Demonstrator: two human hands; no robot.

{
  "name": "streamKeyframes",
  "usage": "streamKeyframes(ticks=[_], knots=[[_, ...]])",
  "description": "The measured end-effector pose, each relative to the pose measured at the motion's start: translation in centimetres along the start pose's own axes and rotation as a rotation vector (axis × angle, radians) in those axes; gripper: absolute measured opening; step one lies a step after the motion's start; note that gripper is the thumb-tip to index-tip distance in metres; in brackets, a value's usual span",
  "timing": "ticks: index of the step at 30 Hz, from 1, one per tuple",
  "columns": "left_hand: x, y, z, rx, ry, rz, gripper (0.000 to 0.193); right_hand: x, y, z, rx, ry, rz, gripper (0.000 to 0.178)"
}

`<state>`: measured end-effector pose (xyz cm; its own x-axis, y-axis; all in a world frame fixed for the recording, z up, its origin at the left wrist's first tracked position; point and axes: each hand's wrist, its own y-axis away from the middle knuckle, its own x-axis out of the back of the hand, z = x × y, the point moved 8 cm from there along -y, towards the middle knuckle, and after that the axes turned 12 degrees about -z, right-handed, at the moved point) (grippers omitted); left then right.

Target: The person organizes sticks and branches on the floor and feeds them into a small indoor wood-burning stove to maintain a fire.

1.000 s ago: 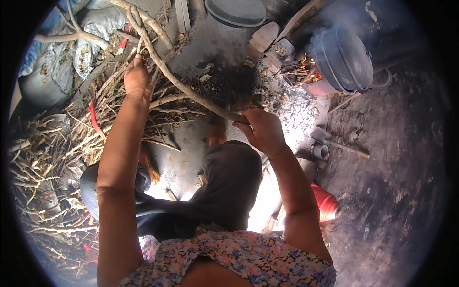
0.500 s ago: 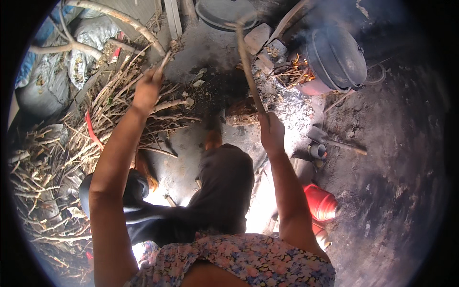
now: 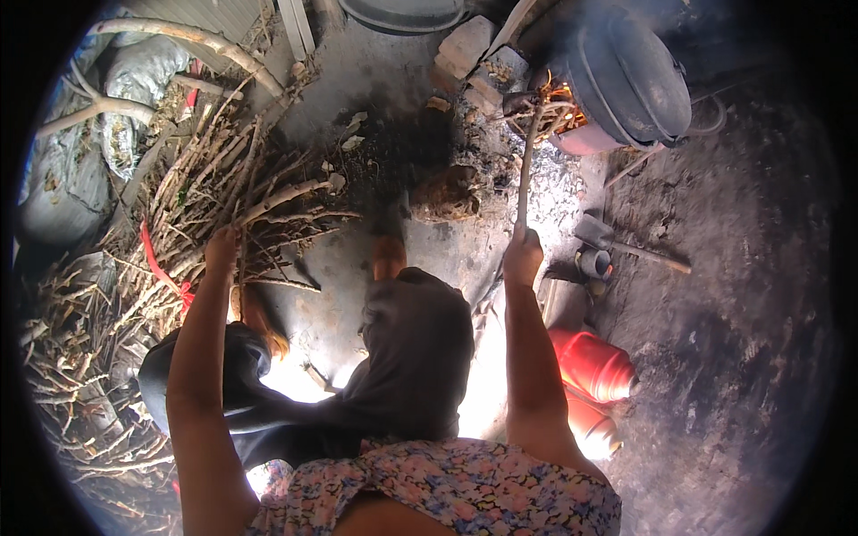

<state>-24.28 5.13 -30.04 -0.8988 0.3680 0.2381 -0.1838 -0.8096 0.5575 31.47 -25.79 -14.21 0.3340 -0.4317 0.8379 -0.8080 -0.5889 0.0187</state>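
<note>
My right hand [image 3: 524, 257] is closed round the near end of a long stick [image 3: 526, 179]. The stick's far end reaches into the burning twigs [image 3: 547, 116] beside a large dark pot [image 3: 626, 80], which stands over the fire. My left hand [image 3: 222, 247] is closed on a thin stick [image 3: 251, 161] above a heap of firewood [image 3: 192, 196] at the left. That stick's far part overlaps the other branches, so its end is hard to make out.
Red flasks [image 3: 594, 364] lie at my right, near a small trowel-like shovel [image 3: 630, 243] and a metal cup [image 3: 593, 263]. Broken bricks [image 3: 466, 46] border the fire. A wood chunk [image 3: 447, 195] lies ahead of my foot. Filled sacks [image 3: 134, 107] stand far left; smoke drifts at the far right.
The right-hand stick has swung right, its far end going from near the dark basin into the fire. My left hand has come nearer and leftward with its stick, over the firewood.
</note>
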Motion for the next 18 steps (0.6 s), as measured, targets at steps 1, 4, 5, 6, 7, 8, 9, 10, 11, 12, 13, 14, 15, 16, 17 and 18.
streamKeyframes(ticks=[1,4,5,6,7,8,9,10,11,12,13,14,15,16,17,18], knots=[[0.1,-0.2,-0.3,0.003,0.014,-0.011,0.023,-0.3,-0.6,0.1,0.001,-0.006,0.02,0.04],[0.0,-0.4,-0.5,0.014,0.075,-0.039,0.024,-1.1,-2.2,0.6,0.007,-0.039,0.068,0.04],[-0.2,-0.4,-0.5,0.021,0.104,-0.046,0.024,-1.3,-2.7,0.9,0.0,-0.049,0.073,0.04],[-0.3,-0.3,-0.3,0.028,0.132,-0.051,0.025,-1.6,-3.0,1.1,-0.008,-0.062,0.078,0.04],[-0.3,-0.3,-0.3,0.031,0.125,-0.052,0.024,-1.9,-3.1,1.0,0.012,-0.055,0.089,0.04],[-0.5,-0.3,-0.3,0.033,0.118,-0.055,0.024,-2.0,-3.0,1.4,0.004,-0.08,0.095,0.04],[-0.5,-0.3,-0.3,0.035,0.112,-0.054,0.024,-1.9,-2.7,1.2,0.0,-0.106,0.101,0.04],[-0.7,-0.3,-0.2,0.02,0.127,-0.087,0.024,-2.0,-2.4,1.0,-0.005,-0.131,0.107,0.04],[-0.8,-0.2,-0.1,0.004,0.142,-0.121,0.024,-2.2,-2.1,1.2,-0.006,-0.166,0.108,0.041],[-1.0,-0.2,-0.1,-0.011,0.157,-0.153,0.024,-2.4,-1.7,1.3,-0.007,-0.202,0.11,0.041],[-0.9,-0.4,-0.4,-0.023,0.156,-0.145,0.023,-2.6,-1.5,1.5,-0.007,-0.237,0.111,0.042],[-0.8,-0.7,-0.9,-0.034,0.154,-0.137,0.023,-3.3,-1.5,2.3,-0.04,-0.321,0.098,0.042],[-0.9,-0.9,-1.1,-0.045,0.154,-0.131,0.023,-3.8,-1.5,3.0,-0.074,-0.401,0.086,0.043],[-1.0,-1.1,-1.4,-0.042,0.148,-0.126,0.023,-4.3,-1.5,3.7,-0.108,-0.482,0.074,0.043],[-1.1,-1.1,-1.8,-0.038,0.142,-0.12,0.023,-4.8,-1.6,4.3,-0.131,-0.575,0.065,0.043],[-1.3,-1.1,-1.7,-0.034,0.135,-0.114,0.023,-5.2,-1.6,4.2,-0.155,-0.668,0.056,0.043]])
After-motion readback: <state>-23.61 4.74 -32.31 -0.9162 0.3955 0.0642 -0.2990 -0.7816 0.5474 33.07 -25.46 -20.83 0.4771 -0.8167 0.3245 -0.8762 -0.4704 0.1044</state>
